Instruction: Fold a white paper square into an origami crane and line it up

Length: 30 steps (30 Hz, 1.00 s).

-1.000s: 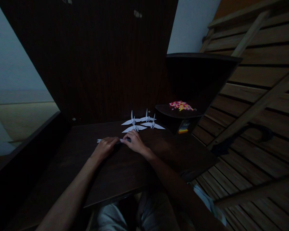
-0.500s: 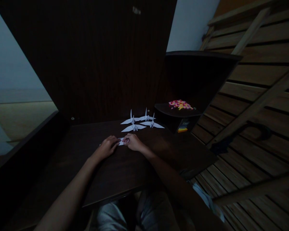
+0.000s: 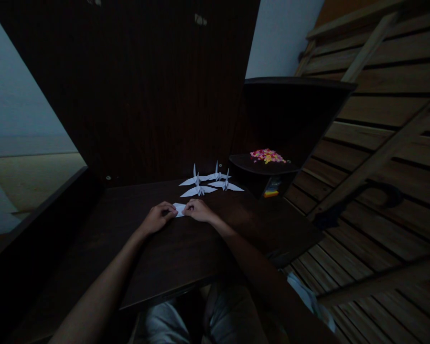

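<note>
A small folded piece of white paper (image 3: 179,209) lies on the dark desk between my hands. My left hand (image 3: 158,217) pinches its left side, thumb and fingers closed on the edge. At the right side, my right hand (image 3: 198,210) grips the paper with bent fingers. The fingertips hide both ends of the sheet. Just beyond my hands stand several white paper cranes (image 3: 199,190) with spread wings and upright points, grouped close together.
A corner shelf (image 3: 241,165) at the right bears a heap of small pink, yellow and red pieces (image 3: 268,155). Under it is a small item with a yellow base (image 3: 271,194). The dark desk (image 3: 165,260) has a tall back panel and a raised left side. Wooden slats rise at the right.
My hands have shifted slightly on the paper, and more of its white surface shows between them. The cranes stay in place.
</note>
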Each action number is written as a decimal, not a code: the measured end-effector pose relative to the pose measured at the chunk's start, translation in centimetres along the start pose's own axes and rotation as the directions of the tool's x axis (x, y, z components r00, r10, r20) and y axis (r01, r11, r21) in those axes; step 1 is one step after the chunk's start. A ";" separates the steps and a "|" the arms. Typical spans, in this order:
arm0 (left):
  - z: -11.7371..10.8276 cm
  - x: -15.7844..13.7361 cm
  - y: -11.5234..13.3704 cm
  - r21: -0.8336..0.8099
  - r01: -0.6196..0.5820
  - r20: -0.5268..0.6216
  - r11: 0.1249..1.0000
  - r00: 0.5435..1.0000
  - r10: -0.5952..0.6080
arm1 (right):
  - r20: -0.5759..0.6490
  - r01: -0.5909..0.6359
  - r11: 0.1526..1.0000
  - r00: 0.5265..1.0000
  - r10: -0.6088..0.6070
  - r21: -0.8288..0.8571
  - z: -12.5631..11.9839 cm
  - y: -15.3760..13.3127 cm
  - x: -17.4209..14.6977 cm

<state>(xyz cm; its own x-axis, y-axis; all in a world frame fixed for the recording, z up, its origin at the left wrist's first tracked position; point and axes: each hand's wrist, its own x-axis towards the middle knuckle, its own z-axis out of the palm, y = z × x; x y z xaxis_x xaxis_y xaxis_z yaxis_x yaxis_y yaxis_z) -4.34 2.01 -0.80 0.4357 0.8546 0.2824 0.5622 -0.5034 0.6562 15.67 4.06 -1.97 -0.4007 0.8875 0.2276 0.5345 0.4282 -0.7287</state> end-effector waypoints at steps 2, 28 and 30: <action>0.1 0.0 -0.2 -0.008 0.008 -0.003 1.000 1.000 -0.008 | 0.003 0.014 1.000 1.000 -0.014 -0.001 0.0 0.0 -0.1; 0.4 -0.8 0.6 0.233 -0.184 -0.004 0.955 0.982 0.190 | -0.055 0.218 0.966 0.972 -0.228 -0.142 -0.5 -0.3 -0.9; 0.3 -0.8 0.6 0.254 -0.188 -0.018 0.949 0.980 0.199 | -0.077 0.199 0.974 0.975 -0.208 -0.112 -0.7 -0.7 -1.0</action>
<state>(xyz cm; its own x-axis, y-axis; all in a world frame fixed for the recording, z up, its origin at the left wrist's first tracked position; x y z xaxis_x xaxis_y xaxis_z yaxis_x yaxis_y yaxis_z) -4.11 0.95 -0.85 0.5259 0.7395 0.4202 0.6298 -0.6706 0.3920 16.20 3.05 -1.28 -0.4444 0.7896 0.4232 0.5242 0.6123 -0.5918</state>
